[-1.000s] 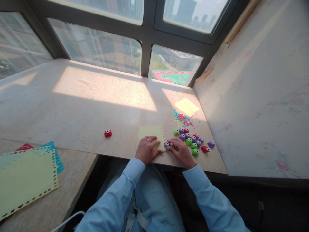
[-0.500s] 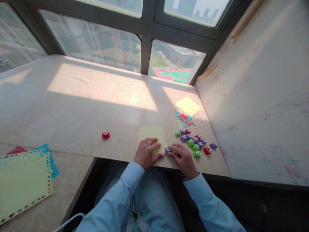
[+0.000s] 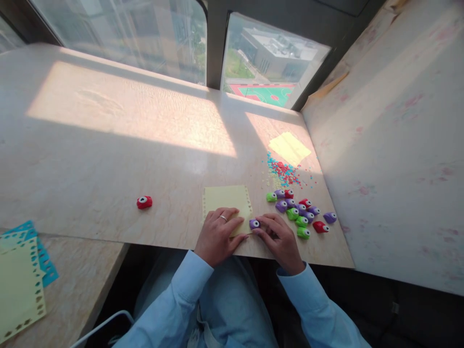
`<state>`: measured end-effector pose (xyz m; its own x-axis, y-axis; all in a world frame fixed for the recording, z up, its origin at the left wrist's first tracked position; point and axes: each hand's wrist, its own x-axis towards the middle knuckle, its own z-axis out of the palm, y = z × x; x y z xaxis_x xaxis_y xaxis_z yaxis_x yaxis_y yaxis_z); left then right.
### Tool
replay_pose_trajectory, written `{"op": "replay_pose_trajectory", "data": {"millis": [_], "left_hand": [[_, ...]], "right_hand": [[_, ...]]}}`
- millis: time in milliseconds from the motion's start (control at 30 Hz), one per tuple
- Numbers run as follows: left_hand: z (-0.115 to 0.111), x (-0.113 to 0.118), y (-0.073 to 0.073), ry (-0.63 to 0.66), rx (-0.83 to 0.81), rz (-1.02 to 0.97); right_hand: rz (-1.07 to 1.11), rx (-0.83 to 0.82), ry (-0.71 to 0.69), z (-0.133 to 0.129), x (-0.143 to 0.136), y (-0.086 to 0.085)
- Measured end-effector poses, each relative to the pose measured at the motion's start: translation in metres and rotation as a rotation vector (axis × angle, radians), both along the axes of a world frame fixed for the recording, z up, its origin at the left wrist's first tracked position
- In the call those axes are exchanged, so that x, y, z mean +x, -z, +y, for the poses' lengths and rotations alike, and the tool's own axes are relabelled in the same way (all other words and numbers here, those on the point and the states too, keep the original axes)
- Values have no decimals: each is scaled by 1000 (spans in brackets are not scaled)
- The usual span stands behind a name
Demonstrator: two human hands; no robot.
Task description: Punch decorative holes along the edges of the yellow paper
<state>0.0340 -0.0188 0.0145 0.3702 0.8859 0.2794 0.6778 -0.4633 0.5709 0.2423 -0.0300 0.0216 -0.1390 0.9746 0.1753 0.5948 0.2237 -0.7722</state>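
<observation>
A pale yellow sheet of paper [image 3: 226,197] with small holes punched along its side edges lies near the front of the sill. My left hand [image 3: 220,237] rests on its lower part, fingers spread, a ring on one of them. At the sheet's lower right edge is a small purple craft punch [image 3: 254,224] with a star on its white top. My right hand [image 3: 279,239] grips it between thumb and fingers. Whether the paper sits inside its slot cannot be made out. Right of this hand, several green, purple and red craft punches [image 3: 302,221] stand grouped together.
One red craft punch [image 3: 144,202] stands alone to the left. Behind the group lie scattered paper bits [image 3: 284,173] and yellow paper [image 3: 290,148]. Punched yellow sheets [image 3: 21,285] and a blue one [image 3: 47,263] lie far left. A papered wall [image 3: 395,159] bounds the right side.
The head view has tilted down and come closer. Both hands keep nearly the same place on the paper, and the purple punch stays at its lower right edge, its top now facing me more.
</observation>
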Motion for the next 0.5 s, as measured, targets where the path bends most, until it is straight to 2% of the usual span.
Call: {"op": "replay_pose_trajectory", "data": {"millis": [200,500], "left_hand": [[0,-1,-2,20,-32,23],[-1,-2,-3,39,-37,21]], "right_hand": [[-29,9,0,0,6,-2],[-44,5,3,1,0,0]]}}
